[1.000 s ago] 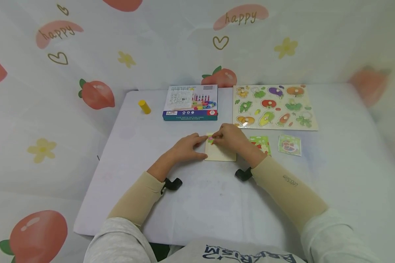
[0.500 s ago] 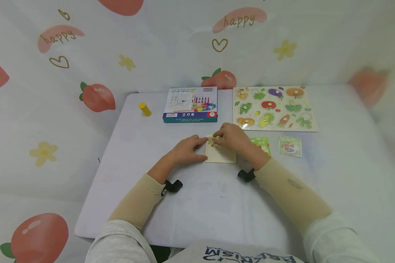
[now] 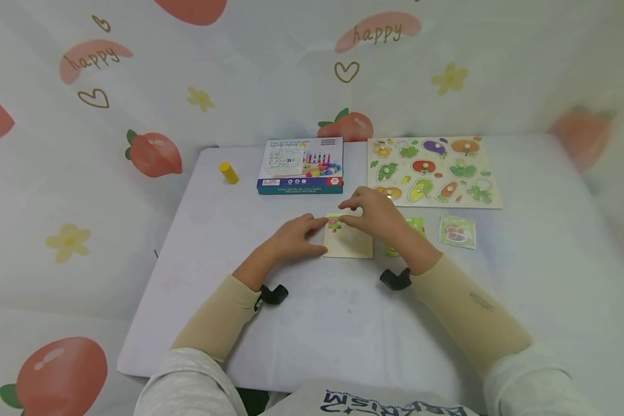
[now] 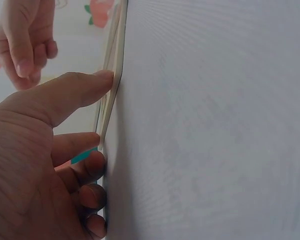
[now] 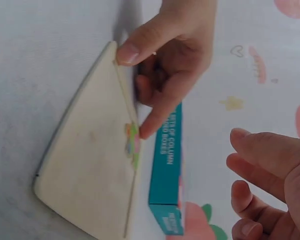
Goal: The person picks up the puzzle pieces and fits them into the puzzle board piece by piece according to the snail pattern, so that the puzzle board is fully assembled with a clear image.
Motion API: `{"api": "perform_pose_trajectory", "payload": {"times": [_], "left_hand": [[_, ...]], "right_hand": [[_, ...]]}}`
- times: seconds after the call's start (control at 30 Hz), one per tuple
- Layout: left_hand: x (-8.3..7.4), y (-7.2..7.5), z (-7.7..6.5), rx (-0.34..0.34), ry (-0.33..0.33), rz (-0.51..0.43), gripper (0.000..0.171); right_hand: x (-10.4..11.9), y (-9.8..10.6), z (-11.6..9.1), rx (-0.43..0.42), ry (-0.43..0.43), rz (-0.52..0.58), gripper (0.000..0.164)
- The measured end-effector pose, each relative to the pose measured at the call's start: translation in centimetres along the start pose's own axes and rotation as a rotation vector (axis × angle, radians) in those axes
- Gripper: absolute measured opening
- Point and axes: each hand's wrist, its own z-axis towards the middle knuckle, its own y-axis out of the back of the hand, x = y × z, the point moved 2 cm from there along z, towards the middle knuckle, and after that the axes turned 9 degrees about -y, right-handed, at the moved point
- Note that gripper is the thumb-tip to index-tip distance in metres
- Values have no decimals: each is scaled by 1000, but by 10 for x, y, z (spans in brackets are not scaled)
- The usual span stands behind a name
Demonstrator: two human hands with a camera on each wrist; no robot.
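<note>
A small square wooden puzzle board lies flat in front of the person, a green and pink puzzle piece sitting in its far left corner. Along the board's left edge the left hand rests its thumb and index finger at the two corners, the other fingers loosely bent. The right hand hovers over the board's far right part, thumb and index finger apart with nothing between them. Partly hidden by the right forearm are green picture pieces. In the right wrist view the left index fingertip is right at the puzzle piece.
Behind the board stand a bead-set box and a large vegetable peg puzzle. A yellow cylinder is at the back left, and a square picture puzzle lies to the right on the white table.
The right hand has let go of the puzzle piece and drawn back to the right, its thumb and index finger spreading. The left hand stays at the board's edge.
</note>
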Motion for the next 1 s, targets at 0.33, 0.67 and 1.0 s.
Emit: {"api": "perform_pose_trajectory", "payload": {"times": [0.33,0.67,1.0], "left_hand": [[2,-1,0,-2,-6,-1,76],[2,-3,-1,-4,5,-9,77],[0,-1,0,8,14,-3,77]], "right_hand": [[8,19,-14,-90,74,56,33],[9,38,-28,-134,96,44,38],[0,58,-40,-177,49,66,40]]}}
